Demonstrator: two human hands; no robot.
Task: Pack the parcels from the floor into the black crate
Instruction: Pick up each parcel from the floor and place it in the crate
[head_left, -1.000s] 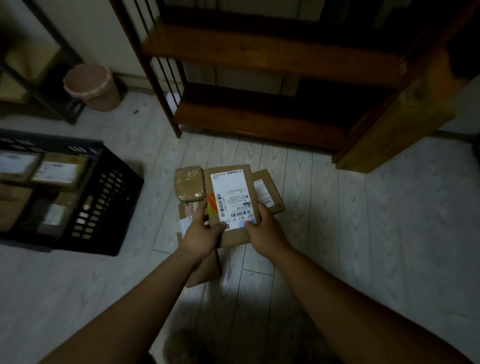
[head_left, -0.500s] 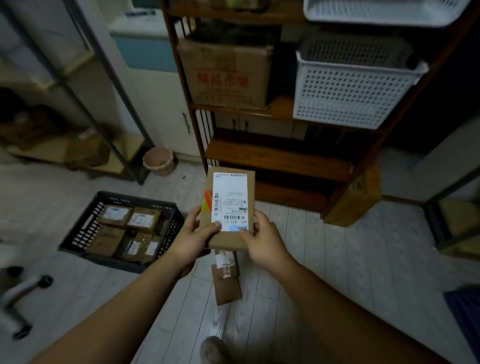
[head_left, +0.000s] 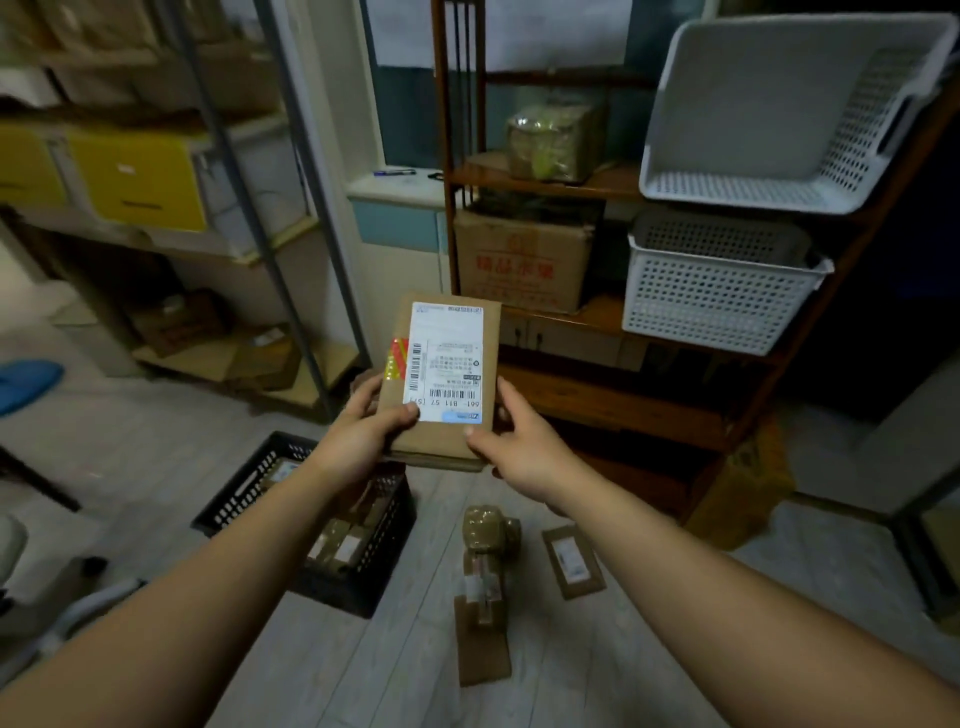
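Observation:
A flat brown cardboard parcel (head_left: 441, 374) with a white shipping label is held up in front of me. My left hand (head_left: 358, 441) grips its lower left corner and my right hand (head_left: 519, 447) grips its lower right corner. Below, on the floor to the left, sits the black crate (head_left: 244, 488) with several labelled parcels inside; my left forearm covers part of it. On the floor to its right lie a taped lumpy parcel (head_left: 488, 530), a long brown parcel (head_left: 483, 629) and a small flat parcel (head_left: 571, 561).
A wooden shelf unit (head_left: 613, 405) stands straight ahead with white perforated baskets (head_left: 717, 296) and a cardboard box (head_left: 524, 260). A metal rack (head_left: 291, 249) with yellow bins stands at the left. A chair base shows at the lower left.
Both hands lifted the labelled parcel off the floor pile and raised it to chest height. The view rose from the floor to the shelves; the crate now lies below my left arm.

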